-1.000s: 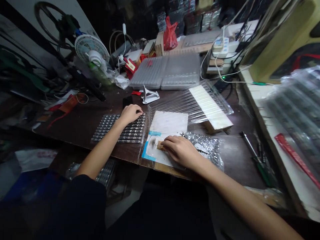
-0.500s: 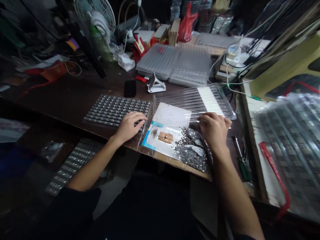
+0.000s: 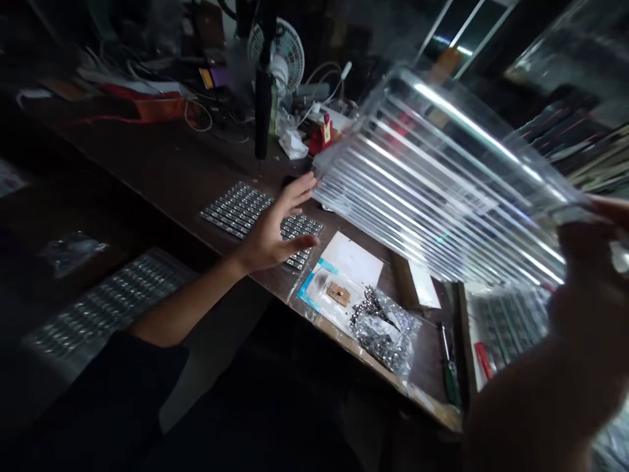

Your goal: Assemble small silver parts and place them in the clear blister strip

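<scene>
1. One clear tray [image 3: 437, 177] is up in the air, tilted above the right part of the surface [image 3: 181, 177], its ribs catching the light.
2. Two hands are at it. The right hand [image 3: 590, 249] grips its right end; shadow and blur hide just how those fingers lie. The left hand [image 3: 280, 229] is by the opposite corner, fingers spread, thumb well apart; I can't tell whether the tips touch the plastic.
3. I see two trays of rowed parts on this side: one filled tray [image 3: 240, 210] behind the left hand, one lower tray [image 3: 118, 301] below the surface's edge.
4. The surface is dark brown with a worn front edge, in a dim, cluttered room.
5. Under the clear tray's near edge are one white card [image 3: 354, 255], one brown block [image 3: 338, 294] and one bag of metal bits [image 3: 388, 334], with one green-handled tool [image 3: 448, 373] farther right.
6. One fan [image 3: 289, 56] stands at the back. The clear tray blurs much of what's behind it; the right forearm blocks the near right corner.
</scene>
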Tool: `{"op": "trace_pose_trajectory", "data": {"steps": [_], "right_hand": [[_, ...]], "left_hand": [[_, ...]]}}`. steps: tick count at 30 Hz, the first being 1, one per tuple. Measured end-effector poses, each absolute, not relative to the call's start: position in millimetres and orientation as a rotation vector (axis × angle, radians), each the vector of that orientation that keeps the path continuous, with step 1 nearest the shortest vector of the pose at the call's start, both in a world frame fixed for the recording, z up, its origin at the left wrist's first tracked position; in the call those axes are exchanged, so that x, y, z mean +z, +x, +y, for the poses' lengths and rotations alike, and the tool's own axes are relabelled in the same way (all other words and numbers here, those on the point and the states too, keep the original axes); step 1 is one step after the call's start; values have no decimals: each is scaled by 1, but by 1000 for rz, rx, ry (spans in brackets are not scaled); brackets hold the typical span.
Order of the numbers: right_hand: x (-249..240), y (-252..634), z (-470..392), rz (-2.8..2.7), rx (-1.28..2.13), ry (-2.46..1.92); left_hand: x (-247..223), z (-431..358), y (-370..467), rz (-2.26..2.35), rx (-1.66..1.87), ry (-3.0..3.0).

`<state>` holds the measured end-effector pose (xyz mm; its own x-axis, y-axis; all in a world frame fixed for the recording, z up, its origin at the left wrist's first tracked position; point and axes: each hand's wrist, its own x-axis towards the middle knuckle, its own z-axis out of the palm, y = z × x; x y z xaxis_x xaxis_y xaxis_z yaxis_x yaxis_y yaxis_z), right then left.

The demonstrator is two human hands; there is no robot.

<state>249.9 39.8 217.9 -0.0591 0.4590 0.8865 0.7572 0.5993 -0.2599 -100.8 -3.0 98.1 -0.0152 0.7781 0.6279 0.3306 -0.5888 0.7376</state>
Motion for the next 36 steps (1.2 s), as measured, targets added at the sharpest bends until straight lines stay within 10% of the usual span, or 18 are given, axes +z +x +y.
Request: {"op": "trace_pose_trajectory", "data": {"steps": [17,23,36], "right_hand": [[198,116,116,-1997,11,-998],[77,132,89,-1814,1339,-1316],[20,84,91,-2281,876,-1631]], "left_hand": [[99,6,-254,1369,1754,1018],[63,13,-277,1500,1401,776],[24,46,-327,2040,977,1277]]}}
